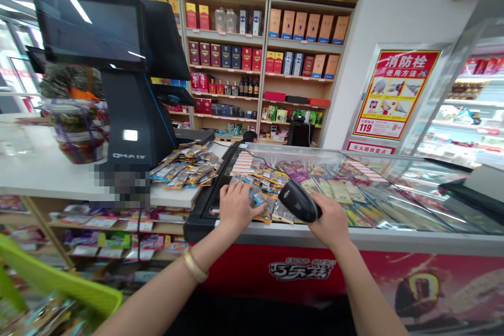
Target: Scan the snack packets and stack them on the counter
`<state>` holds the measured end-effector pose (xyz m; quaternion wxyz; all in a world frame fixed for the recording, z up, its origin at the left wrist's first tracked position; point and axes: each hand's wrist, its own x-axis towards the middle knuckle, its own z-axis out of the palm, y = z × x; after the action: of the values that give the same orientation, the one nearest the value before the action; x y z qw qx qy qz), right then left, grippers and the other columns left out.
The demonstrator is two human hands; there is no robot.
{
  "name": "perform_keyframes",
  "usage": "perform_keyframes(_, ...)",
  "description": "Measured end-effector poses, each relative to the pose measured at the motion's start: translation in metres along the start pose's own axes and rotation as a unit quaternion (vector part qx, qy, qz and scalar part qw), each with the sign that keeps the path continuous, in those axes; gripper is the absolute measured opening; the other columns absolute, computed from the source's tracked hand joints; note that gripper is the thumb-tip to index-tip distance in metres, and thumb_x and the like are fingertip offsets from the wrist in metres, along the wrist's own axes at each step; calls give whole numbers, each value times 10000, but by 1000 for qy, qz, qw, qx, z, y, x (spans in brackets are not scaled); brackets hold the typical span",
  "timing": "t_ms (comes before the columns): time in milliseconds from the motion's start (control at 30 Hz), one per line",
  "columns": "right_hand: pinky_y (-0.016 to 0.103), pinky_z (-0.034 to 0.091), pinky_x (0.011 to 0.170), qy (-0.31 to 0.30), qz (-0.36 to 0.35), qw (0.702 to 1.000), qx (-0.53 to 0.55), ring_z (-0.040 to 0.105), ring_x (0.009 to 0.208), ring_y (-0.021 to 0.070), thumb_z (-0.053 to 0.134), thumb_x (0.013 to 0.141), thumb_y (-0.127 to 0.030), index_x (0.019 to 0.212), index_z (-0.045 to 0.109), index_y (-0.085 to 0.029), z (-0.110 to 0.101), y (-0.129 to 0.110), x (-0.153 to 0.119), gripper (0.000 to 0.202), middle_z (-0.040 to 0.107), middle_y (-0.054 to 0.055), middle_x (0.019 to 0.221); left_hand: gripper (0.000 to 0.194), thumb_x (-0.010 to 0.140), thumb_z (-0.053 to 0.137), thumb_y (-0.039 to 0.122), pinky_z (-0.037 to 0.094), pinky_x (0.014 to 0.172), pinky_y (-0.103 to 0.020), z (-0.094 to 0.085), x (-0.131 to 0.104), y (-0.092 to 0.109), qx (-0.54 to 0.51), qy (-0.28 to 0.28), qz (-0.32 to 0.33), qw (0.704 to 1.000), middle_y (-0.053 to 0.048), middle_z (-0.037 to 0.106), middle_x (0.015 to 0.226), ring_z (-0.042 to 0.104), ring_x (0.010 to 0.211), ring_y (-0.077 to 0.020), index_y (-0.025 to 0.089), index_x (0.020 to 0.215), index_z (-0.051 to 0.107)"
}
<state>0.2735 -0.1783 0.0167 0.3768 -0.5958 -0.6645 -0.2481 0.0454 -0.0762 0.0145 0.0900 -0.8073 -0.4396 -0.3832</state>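
A black handheld scanner (297,202) hung over the near part of the freezer (236,268), its pale logo too small to read and a cable trailing back across the glass. The right hand (331,220) was closed around its handle. Beneath and beside it, small packets (271,181) in grey, orange and blue lay loose on the freezer's lid, their print illegible. The left hand (236,202) rested palm down among them, fingers loosely bent and spread from the thumb, touching a packet marked with blue. Large white characters (301,270), apparently 巧乐兹, ran across the freezer's red front. Left of the freezer, a white surface (27,168) bore another heap of packets (189,165) and a dark terminal (132,115) lettered "QIHUA" on its base. Lower down on that side stood a green basket (66,273). Behind the freezer, shelves (263,37) carried rows of boxes and bottles. On the wall beyond its right part, a red poster (397,94) read 消防栓 使用方法 and "119", above a sign (370,148) reading 灭火器放置点.
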Motion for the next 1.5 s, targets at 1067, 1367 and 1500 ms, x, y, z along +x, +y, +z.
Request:
perform_keyframes(1067, 291, 416, 707, -17, -17, 998, -52, 645, 810, 208, 523, 681, -129, 916, 655, -210, 19, 18, -18, 281, 708, 42, 874, 773, 750, 490, 663, 348, 964, -516, -19, 67, -164, 160, -141, -293, 932, -257, 560, 1270, 464, 1212, -429, 122, 1301, 507)
perform_keyframes(1367, 281, 409, 689, -22, -30, 998, -55, 635, 774, 195, 531, 669, -129, 908, 662, -213, 19, 19, -16, 285, 704, 38, 853, 738, 790, 427, 668, 348, 970, -533, -13, 64, -163, 153, -136, -285, 936, -245, 582, 1266, 507, 1186, -424, 122, 1270, 550)
perform_keyframes(1500, 276, 415, 696, -22, -31, 998, -54, 631, 776, 191, 527, 643, -122, 909, 665, -215, 21, 19, -17, 313, 702, 37, 857, 646, 814, 462, 585, 341, 978, -560, -12, 67, -165, 129, -148, -303, 933, -230, 586, 1275, 508, 1191, -426, 129, 1262, 554)
